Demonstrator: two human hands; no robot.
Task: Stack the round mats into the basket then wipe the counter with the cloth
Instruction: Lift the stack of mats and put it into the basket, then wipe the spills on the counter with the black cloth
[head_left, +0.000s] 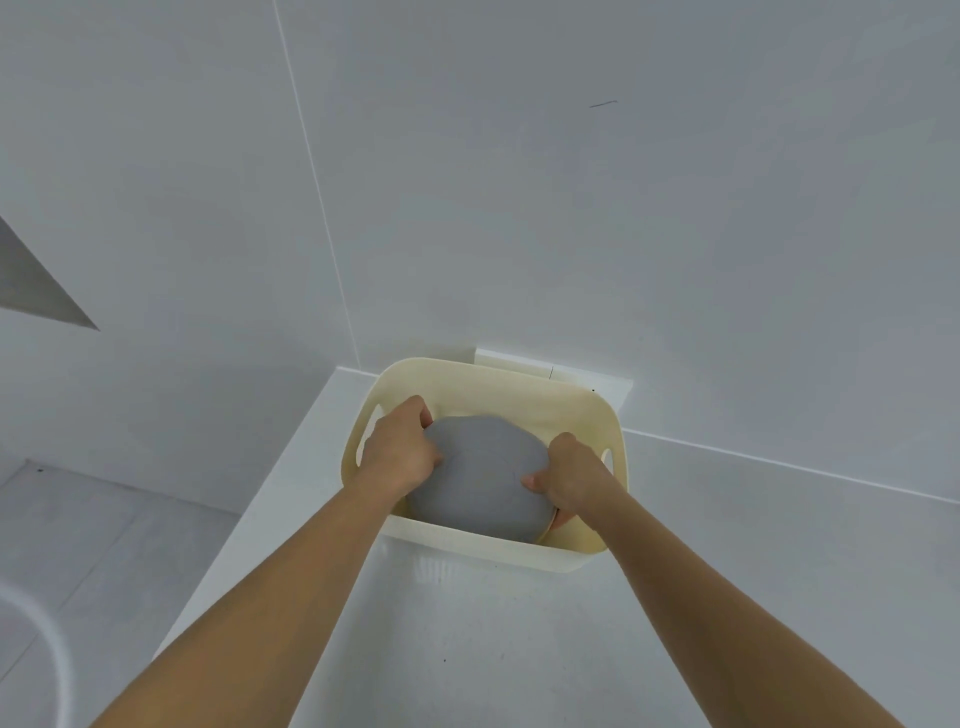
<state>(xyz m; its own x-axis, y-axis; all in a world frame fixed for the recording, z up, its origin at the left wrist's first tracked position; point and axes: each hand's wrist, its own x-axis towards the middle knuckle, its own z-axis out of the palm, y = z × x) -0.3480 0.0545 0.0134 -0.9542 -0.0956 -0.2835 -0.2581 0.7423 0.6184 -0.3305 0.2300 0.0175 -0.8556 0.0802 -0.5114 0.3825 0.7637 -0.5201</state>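
A cream plastic basket (498, 384) with side handle slots stands on the white counter (467, 649) against the back wall. Inside it lies a grey round mat (483, 478), bulging upward in the middle. My left hand (397, 449) grips the mat's left edge, and my right hand (569, 475) grips its right edge. Both hands are inside the basket. A sliver of something pinkish shows under the mat beside my right hand. No cloth is in view.
A white wall rises right behind the basket, with a white socket plate (519, 361) at its rim. The counter's left edge drops to a grey tiled floor (104, 545). A white curved rim (47, 639) sits at the lower left.
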